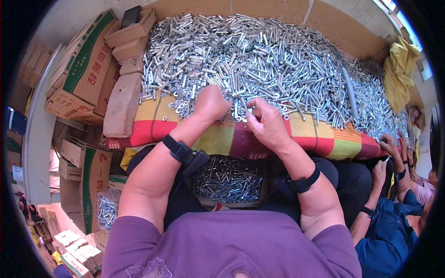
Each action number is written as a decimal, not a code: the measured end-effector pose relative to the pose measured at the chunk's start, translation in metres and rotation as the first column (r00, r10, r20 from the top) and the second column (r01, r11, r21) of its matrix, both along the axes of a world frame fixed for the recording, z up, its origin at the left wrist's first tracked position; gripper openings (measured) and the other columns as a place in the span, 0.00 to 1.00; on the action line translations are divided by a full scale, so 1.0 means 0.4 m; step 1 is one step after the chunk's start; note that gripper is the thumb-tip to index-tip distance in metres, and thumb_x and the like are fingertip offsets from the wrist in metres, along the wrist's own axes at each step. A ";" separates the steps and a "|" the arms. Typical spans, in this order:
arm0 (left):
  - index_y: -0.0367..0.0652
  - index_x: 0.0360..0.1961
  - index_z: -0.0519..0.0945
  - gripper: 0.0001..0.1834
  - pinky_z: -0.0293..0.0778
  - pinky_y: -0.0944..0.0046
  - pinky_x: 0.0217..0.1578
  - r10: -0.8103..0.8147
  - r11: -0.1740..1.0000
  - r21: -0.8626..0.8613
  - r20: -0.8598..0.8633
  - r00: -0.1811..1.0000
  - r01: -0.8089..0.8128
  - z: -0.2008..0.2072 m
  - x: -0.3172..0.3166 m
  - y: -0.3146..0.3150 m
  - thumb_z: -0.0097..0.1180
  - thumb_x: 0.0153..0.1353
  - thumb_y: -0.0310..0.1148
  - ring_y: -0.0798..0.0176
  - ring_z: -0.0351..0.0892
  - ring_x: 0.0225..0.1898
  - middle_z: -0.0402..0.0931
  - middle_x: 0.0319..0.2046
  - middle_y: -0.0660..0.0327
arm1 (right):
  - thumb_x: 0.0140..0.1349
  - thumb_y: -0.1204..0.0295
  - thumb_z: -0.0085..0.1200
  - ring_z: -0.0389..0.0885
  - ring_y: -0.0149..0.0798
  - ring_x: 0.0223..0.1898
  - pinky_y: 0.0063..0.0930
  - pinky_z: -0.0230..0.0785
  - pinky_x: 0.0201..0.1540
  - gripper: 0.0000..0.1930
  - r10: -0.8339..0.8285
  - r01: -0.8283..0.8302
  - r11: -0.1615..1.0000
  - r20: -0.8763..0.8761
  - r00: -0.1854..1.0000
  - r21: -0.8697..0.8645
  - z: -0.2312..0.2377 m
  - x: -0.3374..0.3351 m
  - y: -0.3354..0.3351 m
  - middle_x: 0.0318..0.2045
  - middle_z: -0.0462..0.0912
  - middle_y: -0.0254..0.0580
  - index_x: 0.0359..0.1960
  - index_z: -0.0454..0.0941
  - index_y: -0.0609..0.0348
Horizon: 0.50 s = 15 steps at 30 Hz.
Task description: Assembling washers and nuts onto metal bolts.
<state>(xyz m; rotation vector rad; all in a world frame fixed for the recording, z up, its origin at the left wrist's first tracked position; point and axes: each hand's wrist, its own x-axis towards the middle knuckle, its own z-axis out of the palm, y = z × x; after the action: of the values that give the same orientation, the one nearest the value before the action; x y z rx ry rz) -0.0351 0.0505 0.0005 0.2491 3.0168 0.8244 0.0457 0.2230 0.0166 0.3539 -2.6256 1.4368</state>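
A tray of bolts (227,180) sits in the lap. The left hand (211,104) is curled shut at the bolt heap (259,51) edge; the right hand (266,123) fingers pinch a small bolt, its axis unclear. Green-and-tan cartons (81,65) stand left of the striped bench cloth (222,136).

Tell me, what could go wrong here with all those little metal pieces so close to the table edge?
The heap of metal parts reaches the striped cloth near the edge, so pieces nudged by the left hand or right hand could roll off, perhaps missing the tray of parts on the lap. The co-worker's hands work close by, so elbows might bump.
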 end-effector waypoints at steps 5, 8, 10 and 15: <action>0.37 0.25 0.77 0.10 0.62 0.68 0.14 -0.150 0.539 0.778 0.465 0.873 -0.322 -0.011 -0.004 -0.054 0.62 0.51 0.34 0.69 0.67 0.15 0.73 0.19 0.63 | 0.54 0.77 0.52 0.66 0.29 0.15 0.27 0.59 0.21 0.08 0.073 -0.052 0.984 0.118 0.990 -0.172 0.007 0.020 -0.008 0.13 0.69 0.38 0.36 0.73 0.64; 0.41 0.27 0.72 0.07 0.43 0.77 0.10 -0.305 0.271 0.807 0.589 0.748 -0.525 0.035 0.044 -0.048 0.56 0.58 0.30 0.81 0.55 0.13 0.65 0.19 0.70 | 0.54 0.78 0.52 0.64 0.25 0.16 0.25 0.58 0.20 0.08 0.124 -0.097 0.967 0.106 0.987 -0.234 0.015 0.030 -0.016 0.13 0.68 0.35 0.36 0.73 0.65; 0.40 0.27 0.72 0.08 0.44 0.76 0.10 -0.407 0.187 0.819 0.567 0.716 -0.543 0.029 0.058 -0.048 0.57 0.58 0.31 0.80 0.56 0.13 0.66 0.19 0.69 | 0.54 0.78 0.52 0.65 0.26 0.16 0.26 0.58 0.20 0.08 0.111 -0.088 0.978 0.112 0.988 -0.187 0.010 0.028 -0.019 0.13 0.70 0.36 0.36 0.73 0.66; 0.39 0.31 0.74 0.06 0.48 0.78 0.09 -0.448 0.209 0.833 0.547 0.707 -0.513 0.021 0.088 -0.032 0.54 0.59 0.30 0.78 0.62 0.14 0.73 0.23 0.64 | 0.59 0.76 0.54 0.68 0.23 0.16 0.23 0.60 0.18 0.09 -0.006 0.068 0.938 0.179 0.984 -0.340 -0.001 0.024 -0.050 0.15 0.74 0.33 0.39 0.72 0.65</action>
<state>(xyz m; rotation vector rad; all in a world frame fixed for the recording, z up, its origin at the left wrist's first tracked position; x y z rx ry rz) 0.0002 0.0378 0.0088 -0.1800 1.2846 2.1441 0.0555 0.2032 0.0163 0.1419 -2.4169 1.9525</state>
